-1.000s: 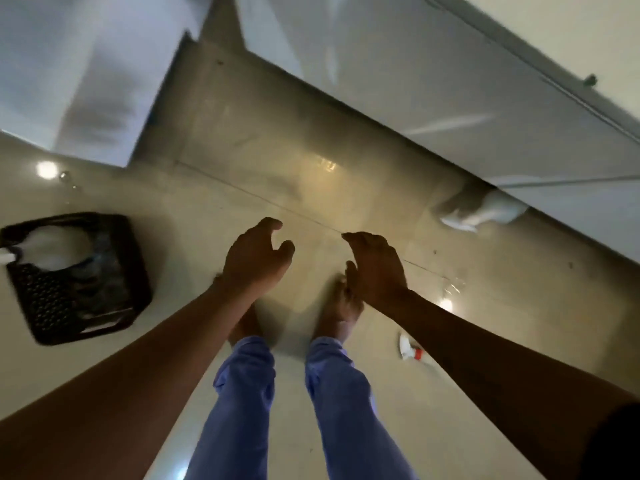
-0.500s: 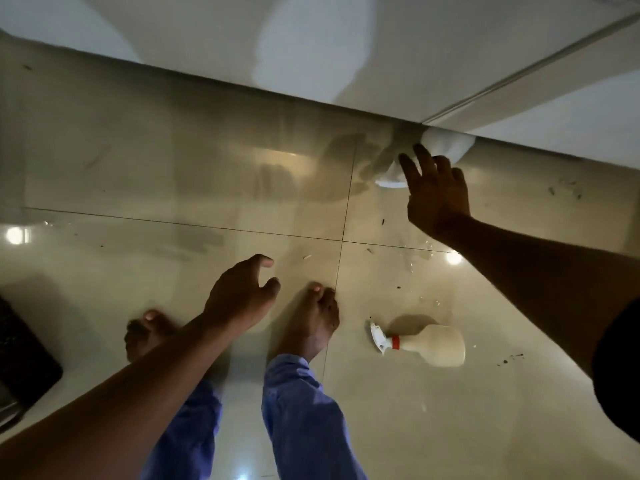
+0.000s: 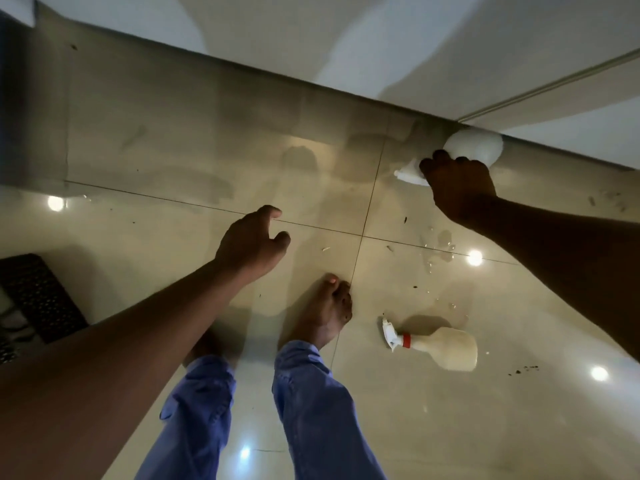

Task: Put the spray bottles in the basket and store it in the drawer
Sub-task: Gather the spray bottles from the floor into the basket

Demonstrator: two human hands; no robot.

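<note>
At the floor's left edge stands the black perforated basket (image 3: 38,299), only partly in frame, its contents unclear; it waits well apart from both bottles, so each must be carried across to it. The left hand (image 3: 254,242) hangs over the bare tiled floor (image 3: 166,244) with fingers loosely curled and apart, holding nothing, apparently kept free for balance or a second pickup. Bare feet stand near the tile joint. Right of them, a cream spray bottle (image 3: 446,346) with a red collar lies on its side, nozzle toward the feet, untouched; droplets on the tiles nearby suggest leakage and a slip risk. At the floor's far right, against the base of the white wall, the right hand (image 3: 457,188) is cupped over the neck of a white spray bottle (image 3: 476,145); whether the grip is complete cannot be determined.
</note>
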